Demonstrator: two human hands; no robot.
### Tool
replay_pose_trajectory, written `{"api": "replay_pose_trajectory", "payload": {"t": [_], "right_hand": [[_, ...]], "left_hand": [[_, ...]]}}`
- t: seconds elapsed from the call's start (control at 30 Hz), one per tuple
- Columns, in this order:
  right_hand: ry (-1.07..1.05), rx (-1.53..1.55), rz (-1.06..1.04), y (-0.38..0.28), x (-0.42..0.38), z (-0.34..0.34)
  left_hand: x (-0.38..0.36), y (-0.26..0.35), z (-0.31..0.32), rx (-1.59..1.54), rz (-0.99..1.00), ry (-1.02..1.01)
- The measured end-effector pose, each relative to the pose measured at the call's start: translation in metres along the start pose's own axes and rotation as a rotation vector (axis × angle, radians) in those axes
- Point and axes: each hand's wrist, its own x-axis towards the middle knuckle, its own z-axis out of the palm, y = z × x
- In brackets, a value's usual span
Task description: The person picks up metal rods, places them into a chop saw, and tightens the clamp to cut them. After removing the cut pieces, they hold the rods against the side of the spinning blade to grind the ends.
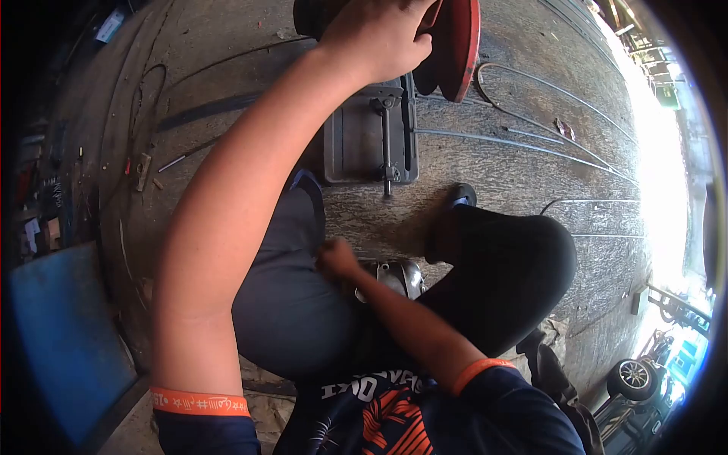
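Observation:
My left hand (379, 34) reaches forward and grips the top of a chop saw, next to its red blade guard (461, 45). Below the guard is the saw's grey base with a clamp screw (371, 140), resting on the ground. My right hand (337, 259) is curled closed in my lap, against my grey trouser leg (292, 303). A shiny metal part (400, 277) lies just right of it, partly under my forearm. Whether the fingers hold anything is hidden.
Several thin metal rods (531, 140) lie on the concrete to the right of the saw. My foot in a blue sandal (459, 197) is near the base. A blue sheet (64, 334) sits at the left, small tools (144, 171) lie beyond it, and wheels (632, 377) stand at the lower right.

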Motion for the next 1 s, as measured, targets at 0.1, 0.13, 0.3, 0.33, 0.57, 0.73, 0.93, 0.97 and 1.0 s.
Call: {"api": "replay_pose_trajectory", "payload": {"t": [0.1, 0.13, 0.3, 0.33, 0.57, 0.73, 0.93, 0.97, 1.0], "right_hand": [[0.426, 0.479, 0.121, 0.045, 0.03, -0.037], [0.732, 0.588, 0.043, 0.054, 0.044, -0.04], [1.113, 0.734, 0.01, 0.017, 0.043, -0.069], [1.099, 0.709, -0.073, 0.002, 0.03, -0.073], [0.23, -0.265, -0.242, 0.003, -0.012, 0.038], [0.506, 0.144, -0.049, 0.022, 0.007, -0.009], [1.015, 0.416, 0.035, 0.024, 0.027, -0.053], [1.015, 0.42, 0.036, 0.018, 0.026, -0.056], [1.018, 0.43, -0.024, 0.013, 0.025, -0.059]], "left_hand": [[-0.002, 0.002, -0.005, -0.031, -0.046, -0.037], [-0.001, 0.003, -0.007, -0.069, -0.076, -0.095], [0.0, 0.006, -0.011, -0.038, -0.113, -0.108], [-0.001, 0.007, -0.011, -0.015, -0.09, -0.091], [-0.001, 0.007, -0.01, -0.006, -0.099, -0.102], [-0.003, 0.009, -0.009, -0.023, -0.085, -0.062], [0.0, 0.011, -0.013, -0.054, -0.113, -0.123], [0.0, 0.011, -0.013, -0.054, -0.111, -0.127], [0.0, 0.011, -0.012, -0.035, -0.096, -0.107]]}}
